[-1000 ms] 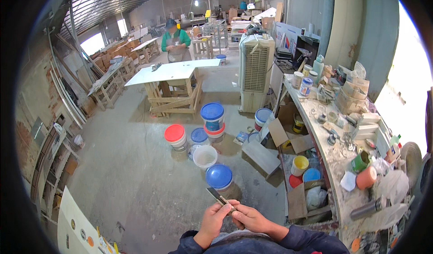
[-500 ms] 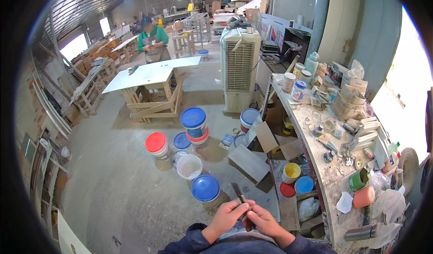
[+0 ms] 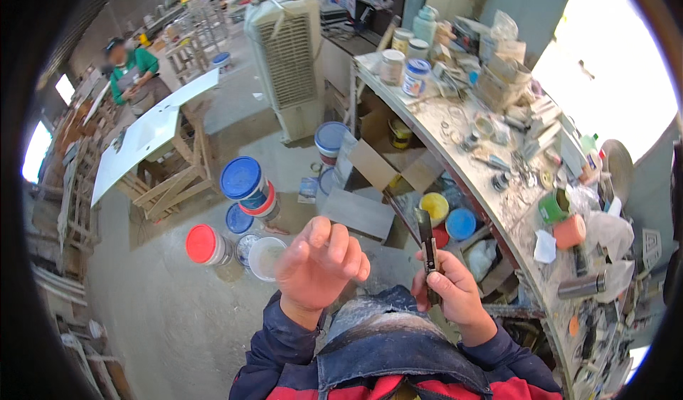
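Note:
My right hand (image 3: 459,290) is closed around a slim dark utility knife (image 3: 425,233), held upright in front of my body with its dark end pointing up and away. The thumb lies along the handle. To the left, my left hand (image 3: 316,275) is raised in the air with loosely curled fingers apart and nothing visible in them. Just behind it on the floor stands an open white bucket (image 3: 266,259), partly covered by that hand. Its nearest neighbours are a red-lidded bucket (image 3: 205,243) and a blue-lidded bucket (image 3: 242,178).
A cluttered workbench (image 3: 455,151) with jars, tools and boxes runs along my right. Below it are a yellow-topped bucket (image 3: 434,206) and cardboard. An air cooler (image 3: 286,66) stands ahead. At the far left a person in green (image 3: 135,76) works behind a table with a white panel (image 3: 146,133).
My hands were together on the knife; the left has let go and lifted away to the left. The right has moved right with the knife. My view has swung right and downward.

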`<state>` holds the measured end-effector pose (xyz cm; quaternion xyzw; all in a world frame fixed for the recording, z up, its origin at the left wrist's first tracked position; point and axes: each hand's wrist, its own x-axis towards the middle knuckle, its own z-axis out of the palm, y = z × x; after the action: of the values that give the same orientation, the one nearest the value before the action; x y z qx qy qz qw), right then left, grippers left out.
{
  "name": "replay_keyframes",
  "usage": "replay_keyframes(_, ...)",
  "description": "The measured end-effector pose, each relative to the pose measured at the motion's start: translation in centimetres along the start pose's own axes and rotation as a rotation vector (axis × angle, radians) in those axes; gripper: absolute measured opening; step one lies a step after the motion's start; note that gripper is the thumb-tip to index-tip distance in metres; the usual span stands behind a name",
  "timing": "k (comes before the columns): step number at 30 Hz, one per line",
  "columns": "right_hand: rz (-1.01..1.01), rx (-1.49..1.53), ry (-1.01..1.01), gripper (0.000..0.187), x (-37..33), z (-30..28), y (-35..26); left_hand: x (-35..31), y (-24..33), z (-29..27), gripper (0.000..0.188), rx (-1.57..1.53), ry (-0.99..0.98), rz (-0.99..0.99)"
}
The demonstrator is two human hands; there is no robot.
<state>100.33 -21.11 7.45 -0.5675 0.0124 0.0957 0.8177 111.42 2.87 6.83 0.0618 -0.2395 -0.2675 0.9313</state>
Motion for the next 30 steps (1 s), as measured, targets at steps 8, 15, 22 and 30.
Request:
replay_keyframes(8, -0.053, -0.029, 0.16, 0.037, -2.4, -1.3, -0.5, 3.9, -3.2, 0.7, 0.019, -0.091, -0.141, -0.202)
replay_keyframes(15, -0.107, -0.056, 0.235, 0.038, -6.7, -4.7, -1.9, 5.7, -9.3, 1.3, 0.018, -0.152, -0.174, -0.287)
replay_keyframes(22, -0.241, -0.286, 0.229, 0.036, -10.5, -7.7, -5.1, 6.6, -15.7, 3.5, 0.015, -0.002, -0.126, -0.325)
replay_keyframes(30, -0.64, -0.996, 0.202, 0.047, -11.3, -8.5, -7.9, 6.6, -20.2, 4.1, 0.021, 0.102, -0.191, -0.271)
